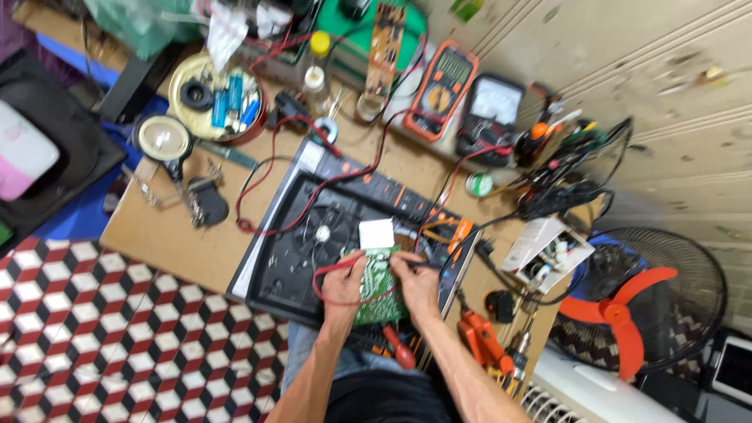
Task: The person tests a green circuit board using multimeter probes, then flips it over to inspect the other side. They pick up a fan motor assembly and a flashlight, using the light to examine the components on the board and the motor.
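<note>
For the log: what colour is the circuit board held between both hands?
Green, clearest in the head view: circuit board between left hand and right hand.

At the far side of the tabletop, an orange-cased multimeter (441,88) shows a greyish rectangular screen, and just right of it a black analogue meter (491,107) has a pale dial face. On the right edge lies an open white cardboard box (546,251). A small white square label (377,233) sits on the black appliance, just beyond the hands
</note>
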